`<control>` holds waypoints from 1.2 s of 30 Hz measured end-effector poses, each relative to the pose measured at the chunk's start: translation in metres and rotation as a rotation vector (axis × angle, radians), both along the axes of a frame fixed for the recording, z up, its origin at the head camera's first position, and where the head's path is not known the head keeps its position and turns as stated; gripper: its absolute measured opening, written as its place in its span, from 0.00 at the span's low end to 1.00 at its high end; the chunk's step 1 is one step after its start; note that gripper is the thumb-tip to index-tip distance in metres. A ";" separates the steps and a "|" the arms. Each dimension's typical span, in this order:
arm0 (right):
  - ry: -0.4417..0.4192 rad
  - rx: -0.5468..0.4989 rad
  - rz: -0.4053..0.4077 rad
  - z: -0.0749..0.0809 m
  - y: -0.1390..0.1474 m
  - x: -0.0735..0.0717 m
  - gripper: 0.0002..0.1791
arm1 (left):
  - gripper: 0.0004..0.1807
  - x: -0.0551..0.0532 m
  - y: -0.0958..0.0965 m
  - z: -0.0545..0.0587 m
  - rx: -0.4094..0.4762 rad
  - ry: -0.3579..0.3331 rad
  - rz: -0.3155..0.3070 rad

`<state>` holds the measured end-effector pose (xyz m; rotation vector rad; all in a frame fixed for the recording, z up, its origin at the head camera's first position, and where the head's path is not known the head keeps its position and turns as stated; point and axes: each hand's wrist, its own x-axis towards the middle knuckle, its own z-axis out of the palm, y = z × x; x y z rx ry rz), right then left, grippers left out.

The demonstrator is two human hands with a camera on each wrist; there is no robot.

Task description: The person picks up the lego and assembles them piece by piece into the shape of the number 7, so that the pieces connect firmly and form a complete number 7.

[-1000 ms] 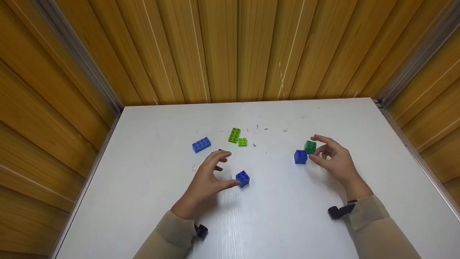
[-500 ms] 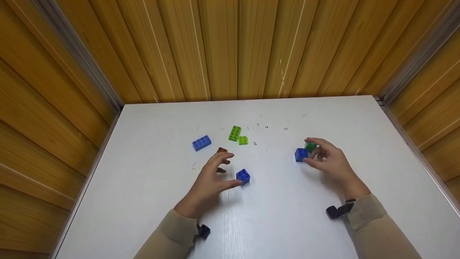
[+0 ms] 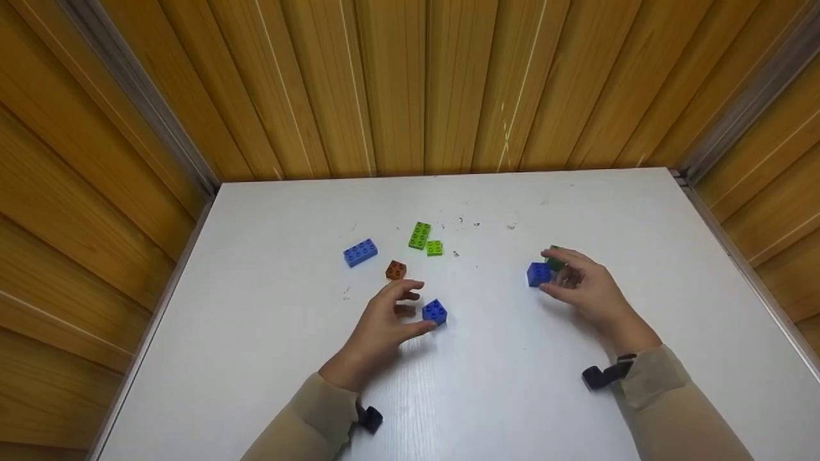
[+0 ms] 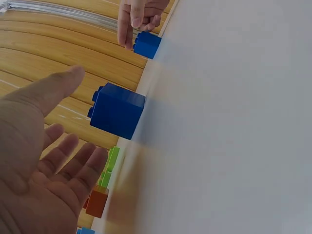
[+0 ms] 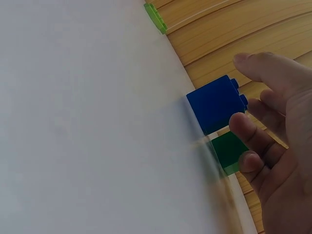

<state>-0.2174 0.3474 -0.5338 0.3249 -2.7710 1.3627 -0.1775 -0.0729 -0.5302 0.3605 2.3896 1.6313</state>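
Two hands, two blue bricks, and it's all at the reach! The left hand (image 3: 379,320) is spread around the near blue brick (image 3: 434,312), thumb by its close side, fingers reaching past; the left wrist view shows daylight between, so nothing held there. Over on the other side, the right hand (image 3: 586,285) is also unclenched and empty, thumb and fingers parted about the far blue brick (image 3: 539,274), its lower fingers in front of the green brick (image 5: 228,152); whether they touch it, I can't tell. Both blue bricks sit studs-up on the table (image 3: 480,397), well apart. This looks like the lining-up step, just ahead of a pick. What's called for next, I'd judge, is a pinch on each blue brick's sides, the right fingers minding that green neighbour, the left keeping off the orange brick (image 3: 396,269) just beyond its fingertips.
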 end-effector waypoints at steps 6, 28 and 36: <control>-0.019 -0.002 -0.015 0.002 -0.001 0.001 0.33 | 0.39 0.000 0.002 -0.003 -0.011 -0.015 0.005; -0.131 0.120 -0.044 0.003 -0.003 0.002 0.34 | 0.23 -0.001 0.004 -0.007 -0.053 -0.001 0.014; -0.156 0.130 -0.055 0.005 -0.005 0.002 0.33 | 0.19 -0.001 0.003 -0.009 -0.052 0.010 -0.005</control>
